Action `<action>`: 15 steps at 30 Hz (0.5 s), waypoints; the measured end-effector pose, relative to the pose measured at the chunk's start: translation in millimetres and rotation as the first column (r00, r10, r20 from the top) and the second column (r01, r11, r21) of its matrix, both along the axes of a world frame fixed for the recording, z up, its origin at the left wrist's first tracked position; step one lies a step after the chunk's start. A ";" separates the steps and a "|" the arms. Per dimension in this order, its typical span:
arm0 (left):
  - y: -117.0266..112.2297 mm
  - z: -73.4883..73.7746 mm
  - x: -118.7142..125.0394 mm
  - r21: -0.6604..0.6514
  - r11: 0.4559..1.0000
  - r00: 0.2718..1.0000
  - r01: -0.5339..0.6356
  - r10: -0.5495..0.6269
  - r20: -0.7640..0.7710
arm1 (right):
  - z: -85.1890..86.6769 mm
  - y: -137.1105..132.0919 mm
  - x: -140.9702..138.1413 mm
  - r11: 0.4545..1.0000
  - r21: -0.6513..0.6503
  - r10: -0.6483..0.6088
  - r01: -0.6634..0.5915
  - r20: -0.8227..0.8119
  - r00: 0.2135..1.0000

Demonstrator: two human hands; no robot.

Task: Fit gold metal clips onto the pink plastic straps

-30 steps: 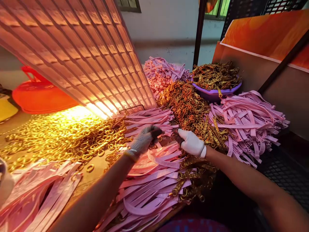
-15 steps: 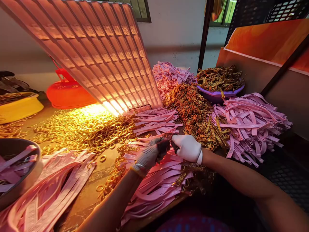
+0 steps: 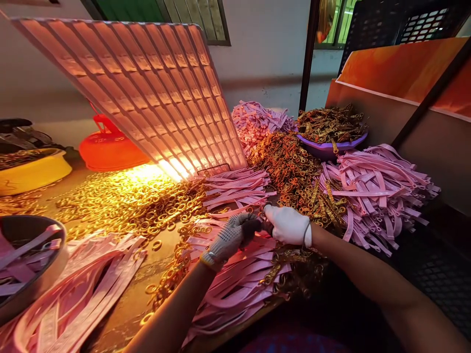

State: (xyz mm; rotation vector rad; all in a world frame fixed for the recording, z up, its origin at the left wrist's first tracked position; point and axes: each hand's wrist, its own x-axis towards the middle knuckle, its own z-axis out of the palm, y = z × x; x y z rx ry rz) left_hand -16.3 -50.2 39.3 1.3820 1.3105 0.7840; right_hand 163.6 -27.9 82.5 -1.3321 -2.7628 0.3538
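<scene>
My left hand, in a dotted work glove with dark fingertips, is closed in a pinch above a pile of pink straps. Just to its right, my right hand in a white glove is closed too, its dark fingertips meeting those of the left. Whatever they pinch is too small and hidden by the fingers to name. Beyond the hands lies a smaller bundle of pink straps. Gold rings lie to the left, and brass-coloured metal pieces are heaped behind my right hand.
A ribbed translucent panel leans over the glowing rings. Behind it hangs a red lamp shade. A yellow basin and a dark-rimmed bowl stand left; a purple basin of metal pieces is at back right. More pink straps lie right.
The camera view has tilted up slightly. My hands stay together at nearly the same spot, with the right wrist turned a little and the fingertips now closer together.
</scene>
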 end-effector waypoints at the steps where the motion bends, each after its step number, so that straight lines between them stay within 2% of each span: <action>1: -0.9 0.6 -0.7 -0.006 1.000 1.000 0.004 -0.004 -0.009 | -0.8 1.2 -0.2 1.000 -0.025 0.011 -0.010 0.030 0.999; 5: -1.8 2.6 0.7 0.045 0.998 0.998 0.031 -0.029 -0.057 | -11.8 3.1 -3.1 1.000 0.025 -0.009 0.007 0.114 0.993; 12: 10.7 -10.0 6.9 0.144 0.985 0.986 0.100 -0.078 -0.150 | -34.1 -3.0 -6.4 0.981 0.144 0.109 -0.133 0.166 0.980; 15: 23.4 -1.6 -9.5 0.182 0.962 0.968 0.204 -0.170 -0.184 | -33.2 1.6 -7.6 0.977 0.154 0.119 -0.146 0.170 0.978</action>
